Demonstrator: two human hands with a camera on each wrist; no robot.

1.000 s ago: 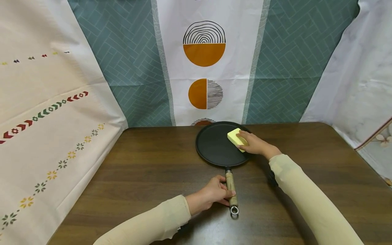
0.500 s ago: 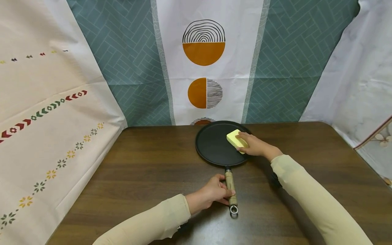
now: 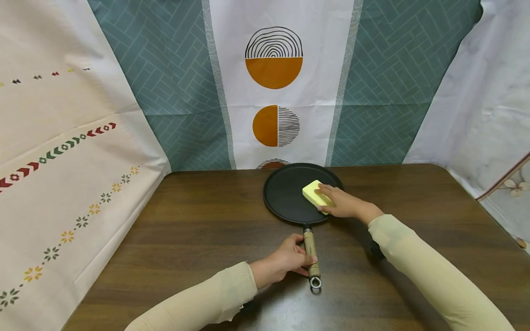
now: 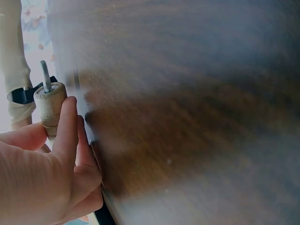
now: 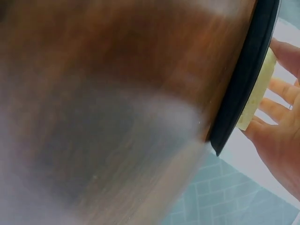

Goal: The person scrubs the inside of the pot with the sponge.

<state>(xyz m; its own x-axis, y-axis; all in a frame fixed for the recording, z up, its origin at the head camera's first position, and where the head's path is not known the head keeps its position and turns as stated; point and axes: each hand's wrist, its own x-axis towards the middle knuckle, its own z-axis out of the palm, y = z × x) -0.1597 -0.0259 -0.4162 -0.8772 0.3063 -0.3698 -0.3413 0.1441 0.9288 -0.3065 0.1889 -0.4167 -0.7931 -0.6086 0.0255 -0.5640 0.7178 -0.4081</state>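
Note:
A round black flat pan (image 3: 285, 193) lies on the wooden table, its wooden handle (image 3: 310, 243) pointing toward me. My left hand (image 3: 283, 262) grips that handle from the left, thumb and fingers around it; in the left wrist view the handle's end (image 4: 50, 105) sticks out past the fingers. On the right part of the pan's surface sits a yellow sponge (image 3: 313, 192). My right hand (image 3: 341, 203) holds the sponge between thumb and fingers against the pan. The right wrist view shows the sponge (image 5: 258, 91) flat against the pan's face, beside the dark rim (image 5: 243, 75).
The brown wooden table (image 3: 198, 220) extends on both sides of the pan. A patterned cloth (image 3: 273, 92) hangs behind the table's far edge. Pale cloths (image 3: 70, 184) drape at the left and right.
My right hand has slid the sponge slightly toward me and to the left across the pan. The left hand keeps its grip on the handle, and the pan stays nearly in place.

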